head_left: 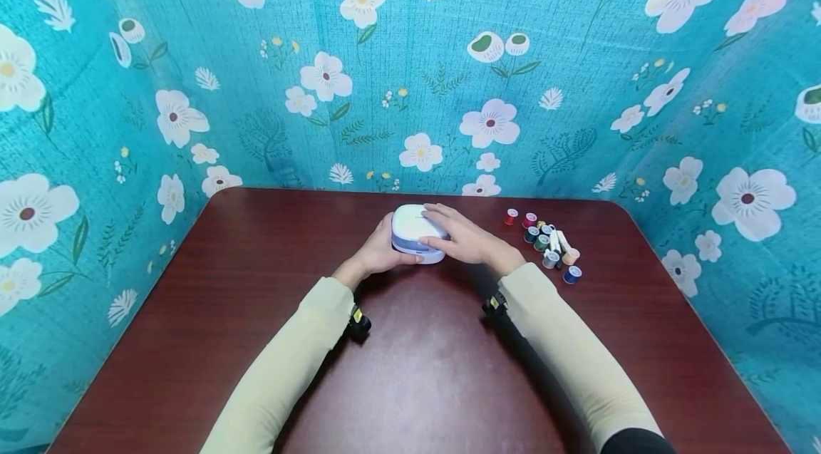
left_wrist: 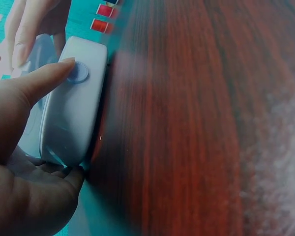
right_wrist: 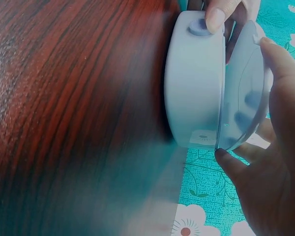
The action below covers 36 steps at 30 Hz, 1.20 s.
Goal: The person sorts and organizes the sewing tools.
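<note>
Near the back edge of the table, both hands hold a small rounded box (head_left: 410, 222) with a white base (left_wrist: 71, 118) and a bluish see-through lid (right_wrist: 243, 93). My left hand (head_left: 377, 249) grips it from the left. Its thumb lies on the round bluish button (left_wrist: 78, 73) on the front of the base, while its other fingers reach round the side. From the right, my right hand (head_left: 471, 236) grips the lid, fingers over the top and thumb at the front edge. The box's far side is hidden.
Several thread spools lie at the back right, among them a red spool (head_left: 510, 217) and a blue spool (head_left: 572, 274), around some small white items (head_left: 559, 240). The dark wooden table (head_left: 410, 368) ends at a turquoise flowered curtain (head_left: 398, 83).
</note>
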### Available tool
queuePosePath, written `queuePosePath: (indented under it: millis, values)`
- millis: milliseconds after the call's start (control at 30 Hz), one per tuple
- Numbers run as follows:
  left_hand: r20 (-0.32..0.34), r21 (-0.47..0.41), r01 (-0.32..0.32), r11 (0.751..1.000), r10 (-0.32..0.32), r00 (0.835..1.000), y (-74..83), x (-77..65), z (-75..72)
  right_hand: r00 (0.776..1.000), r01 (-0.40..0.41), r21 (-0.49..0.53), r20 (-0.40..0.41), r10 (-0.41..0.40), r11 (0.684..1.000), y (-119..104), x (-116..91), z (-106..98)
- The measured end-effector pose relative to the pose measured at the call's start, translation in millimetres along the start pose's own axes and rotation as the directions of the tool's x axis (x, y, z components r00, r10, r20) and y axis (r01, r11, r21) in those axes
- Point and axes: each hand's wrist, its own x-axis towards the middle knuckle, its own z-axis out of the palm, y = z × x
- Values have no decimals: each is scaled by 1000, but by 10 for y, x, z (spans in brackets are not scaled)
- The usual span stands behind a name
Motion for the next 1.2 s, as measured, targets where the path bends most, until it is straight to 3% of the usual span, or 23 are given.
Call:
queuePosePath:
  millis: [600, 1200]
  values:
    - [13, -8, 8, 1000, -8, 1000, 20, -17, -5, 1000, -12, 19, -23, 12, 1000, 14, 22, -56]
    - [26, -15, -3, 1000, 3, 1000, 37, -23, -3, 995, 47, 20, -84, -45, 999, 65, 7, -24]
